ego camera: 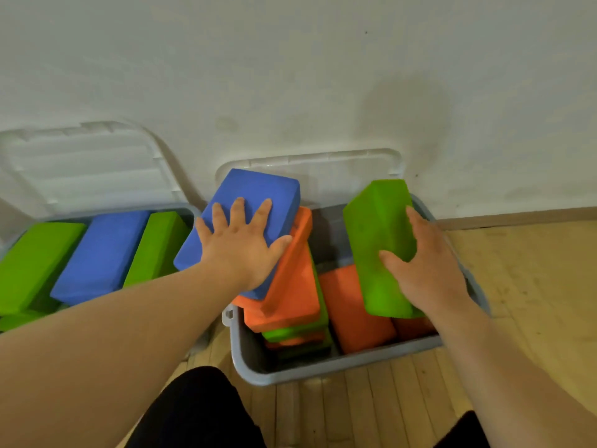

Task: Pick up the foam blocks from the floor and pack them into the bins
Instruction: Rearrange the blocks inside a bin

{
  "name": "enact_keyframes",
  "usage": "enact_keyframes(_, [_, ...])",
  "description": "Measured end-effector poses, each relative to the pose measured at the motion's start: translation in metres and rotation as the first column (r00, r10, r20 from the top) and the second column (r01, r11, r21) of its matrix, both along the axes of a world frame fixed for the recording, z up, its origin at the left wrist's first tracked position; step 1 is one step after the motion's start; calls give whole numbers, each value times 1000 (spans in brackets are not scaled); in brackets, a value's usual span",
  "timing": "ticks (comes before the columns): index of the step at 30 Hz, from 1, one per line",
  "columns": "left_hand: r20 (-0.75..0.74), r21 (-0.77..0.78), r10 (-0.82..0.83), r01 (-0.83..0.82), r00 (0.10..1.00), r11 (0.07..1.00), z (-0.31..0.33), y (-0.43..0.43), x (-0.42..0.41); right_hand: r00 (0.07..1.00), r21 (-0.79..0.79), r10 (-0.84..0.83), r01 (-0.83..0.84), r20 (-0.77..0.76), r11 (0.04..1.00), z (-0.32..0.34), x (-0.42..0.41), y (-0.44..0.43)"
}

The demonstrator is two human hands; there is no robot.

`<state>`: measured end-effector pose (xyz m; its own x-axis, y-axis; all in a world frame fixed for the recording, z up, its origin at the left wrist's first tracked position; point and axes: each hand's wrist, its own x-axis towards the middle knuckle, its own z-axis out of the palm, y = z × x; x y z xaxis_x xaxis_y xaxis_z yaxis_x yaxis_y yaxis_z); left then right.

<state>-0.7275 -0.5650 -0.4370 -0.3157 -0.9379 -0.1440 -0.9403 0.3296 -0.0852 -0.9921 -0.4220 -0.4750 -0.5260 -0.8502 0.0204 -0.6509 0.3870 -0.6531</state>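
Note:
A blue foam block lies tilted on a stack of orange blocks at the left side of the grey bin. My left hand presses flat on it with fingers spread and straight. My right hand grips a green foam block, thumb on its front face and fingers behind. That block stands on end, tilted, over the bin's right half, above another orange block. Green blocks show under the orange stack.
A second grey bin at the left holds green and blue blocks side by side. Two clear lids lean on the white wall behind the bins. Wooden floor extends to the right. My dark-clothed knees are at the bottom edge.

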Motion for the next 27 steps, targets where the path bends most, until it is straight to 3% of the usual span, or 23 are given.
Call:
enact_keyframes(4, [-11, -145, -121, 118, 993, 982, -4, 7, 5, 996, -1, -54, 54, -65, 999, 0, -3, 18])
enact_keyframes(8, [-34, -126, -101, 96, 994, 987, -5, 1, 16, 967, -51, -122, 114, -222, 992, 16, -6, 14])
enact_keyframes(13, [-42, -132, -100, 94, 994, 987, -8, -2, 22, 921, 60, -122, 155, -370, 986, 24, -8, 10])
enact_keyframes(20, [-20, -125, -149, 145, 989, 982, -5, 5, 13, 910, 144, -118, 189, -397, 971, 17, -23, -9])
enact_keyframes(27, [110, -103, -280, 291, 954, 951, 2, -1, 8, 921, 207, -82, 172, -382, 963, 11, -30, -27])
